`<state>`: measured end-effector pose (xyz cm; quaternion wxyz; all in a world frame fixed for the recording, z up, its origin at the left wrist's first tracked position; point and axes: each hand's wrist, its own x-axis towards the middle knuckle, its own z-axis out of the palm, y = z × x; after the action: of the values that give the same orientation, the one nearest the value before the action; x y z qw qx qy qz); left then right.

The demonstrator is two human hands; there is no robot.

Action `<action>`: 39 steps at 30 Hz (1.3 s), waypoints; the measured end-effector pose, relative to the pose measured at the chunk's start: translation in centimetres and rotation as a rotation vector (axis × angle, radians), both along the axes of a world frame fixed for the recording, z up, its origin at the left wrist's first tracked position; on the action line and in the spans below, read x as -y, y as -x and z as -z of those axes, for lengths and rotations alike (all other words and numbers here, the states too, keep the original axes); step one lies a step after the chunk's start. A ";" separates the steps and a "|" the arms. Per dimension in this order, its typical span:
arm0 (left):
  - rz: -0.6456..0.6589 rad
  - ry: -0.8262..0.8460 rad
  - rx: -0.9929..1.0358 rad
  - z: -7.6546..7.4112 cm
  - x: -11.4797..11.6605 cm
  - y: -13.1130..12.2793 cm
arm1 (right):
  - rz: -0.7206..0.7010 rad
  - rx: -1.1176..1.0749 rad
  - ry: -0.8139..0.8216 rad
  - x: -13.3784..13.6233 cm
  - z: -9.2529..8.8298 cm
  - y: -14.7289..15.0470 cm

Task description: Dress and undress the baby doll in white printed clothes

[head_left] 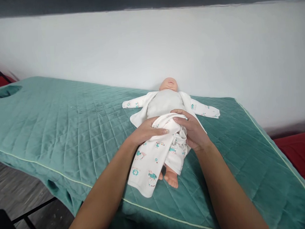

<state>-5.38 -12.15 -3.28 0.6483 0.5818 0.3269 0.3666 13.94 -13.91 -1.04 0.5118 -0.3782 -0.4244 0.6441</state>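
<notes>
A baby doll (pixel 168 84) lies on its back, head toward the wall, in an open white printed jacket (pixel 134 103) over a pale torso (pixel 164 103). White baby pants (pixel 150 161) with small animal prints lie bunched at its hips. One leg of the pants covers the doll's leg, with a bare foot (pixel 171 178) sticking out; the other hangs flat beside it. My left hand (pixel 147 130) grips the waistband, thumb on top of the cloth. My right hand (pixel 189 128) pinches the waistband on the opposite side, its fingers bent over the fabric.
The doll rests on a long table under a green quilted cover (pixel 67 124) with pale piping along its edge. A white wall (pixel 90 53) runs behind. Red seats (pixel 297 153) stand at the right and far left. Dark floor (pixel 20 186) shows at lower left.
</notes>
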 end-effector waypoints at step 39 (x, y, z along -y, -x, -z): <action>0.032 0.070 -0.018 -0.9 0.3 -0.2 | 0.049 -0.007 -0.088 0.3 0.2 0.6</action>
<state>-5.20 -12.44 -2.34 0.6711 0.5672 0.3360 0.3393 13.34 -14.21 -1.23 0.5448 -0.3634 -0.4412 0.6136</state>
